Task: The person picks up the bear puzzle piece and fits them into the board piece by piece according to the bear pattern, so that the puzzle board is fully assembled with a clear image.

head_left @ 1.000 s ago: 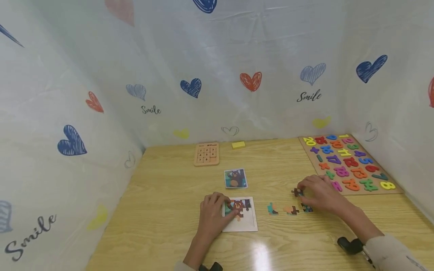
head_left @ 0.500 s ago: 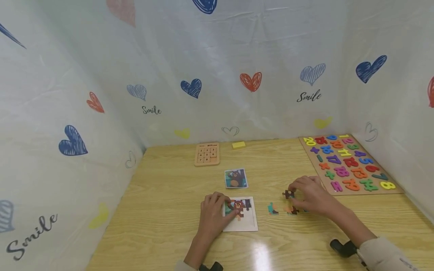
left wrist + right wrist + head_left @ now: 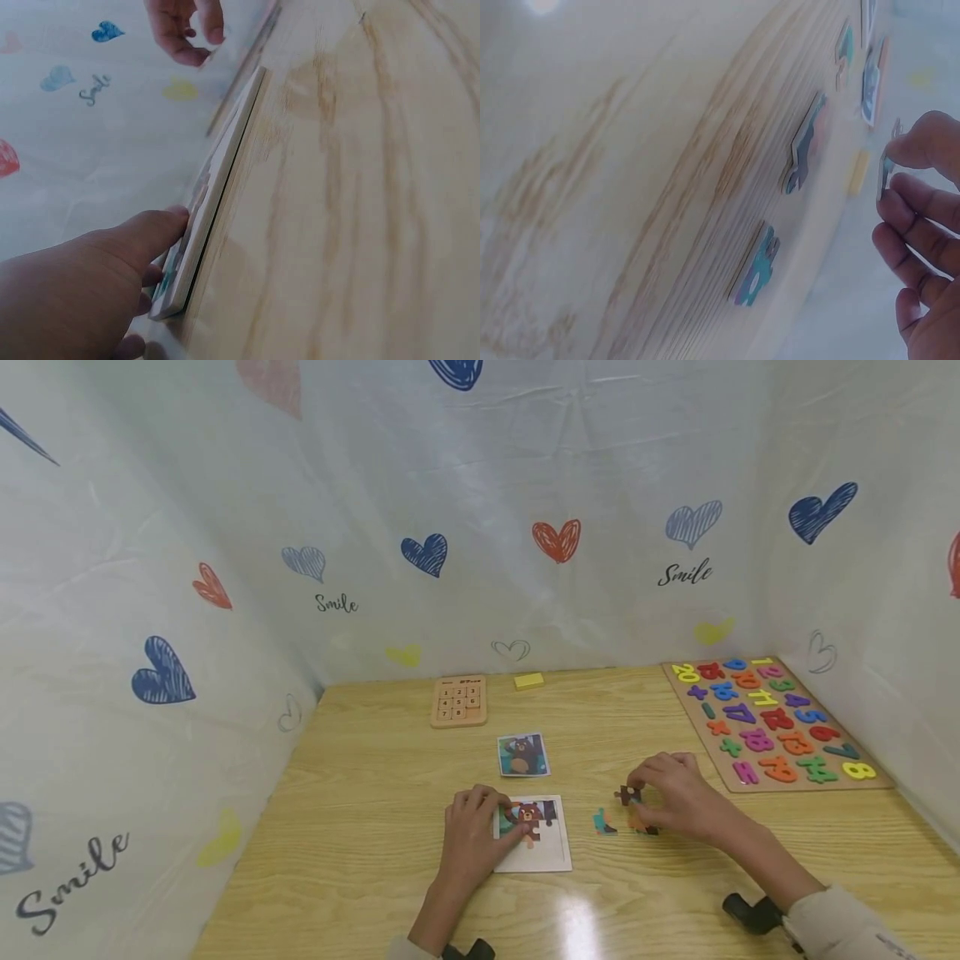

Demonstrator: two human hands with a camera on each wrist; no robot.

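Observation:
My left hand holds the white jigsaw puzzle board by its left side. The thumb presses on the joined bear pieces, while the other fingers lie along the board's edge, partly hidden. Off to the right, my right hand pinches a dark brown puzzle piece between thumb and fingers, raised above the table in the right wrist view. A turquoise piece and an orange-brown piece, partly covered by the hand, lie on the table. Another teal piece appears in the right wrist view.
Behind the board lies a bear picture card. Farther back are a wooden number sliding puzzle and a yellow block. A board of coloured numbers takes up the right rear. A heart-printed curtain surrounds the table.
My right hand has moved left with the brown piece, over the loose pieces and nearer the puzzle board. My left hand has stayed in place on the board.

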